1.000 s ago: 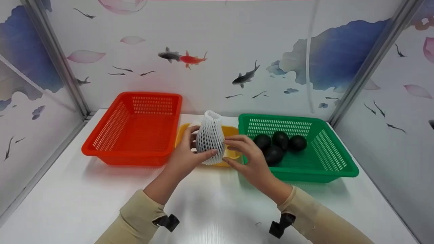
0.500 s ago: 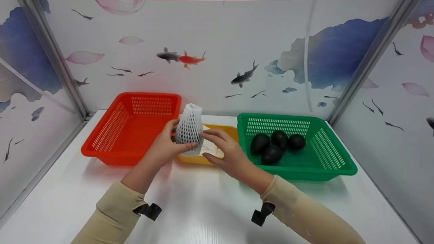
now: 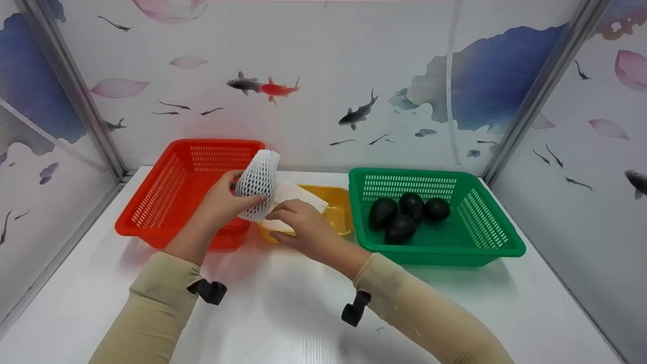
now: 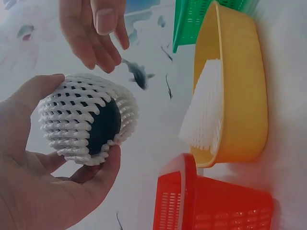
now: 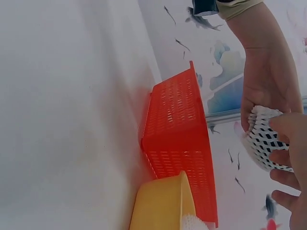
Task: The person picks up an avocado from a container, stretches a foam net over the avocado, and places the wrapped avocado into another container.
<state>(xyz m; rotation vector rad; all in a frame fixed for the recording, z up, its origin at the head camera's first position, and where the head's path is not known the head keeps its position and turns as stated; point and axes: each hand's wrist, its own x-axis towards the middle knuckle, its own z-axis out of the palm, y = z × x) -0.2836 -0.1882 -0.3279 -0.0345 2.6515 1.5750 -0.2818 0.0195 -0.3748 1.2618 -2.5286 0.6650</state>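
Note:
My left hand point(image 3: 217, 205) grips a white foam net sleeve point(image 3: 257, 184) with a dark, smooth, rounded fruit point(image 4: 104, 125) inside it. In the left wrist view the fruit shows through the sleeve's open end, thumb on one side and fingers on the other. The sleeve's narrow end points up in the head view, over the red basket's right edge. My right hand point(image 3: 311, 230) hovers just right of the sleeve, its fingers loosely bent and holding nothing. In the left wrist view a gap shows between its fingers and the sleeve.
The red basket point(image 3: 132, 222) stands at the left, the green basket point(image 3: 440, 257) at the right with several dark rounded fruits point(image 3: 401, 228). Between them a yellow basket point(image 3: 343, 210) holds flat white foam nets point(image 3: 301, 196). Printed panels point(image 3: 313, 45) enclose the white table point(image 3: 293, 308).
Both hands have moved left with the netted fruit, from over the yellow basket to the red basket's right edge. The sleeve has tilted slightly, and the foam nets in the yellow basket have come into sight.

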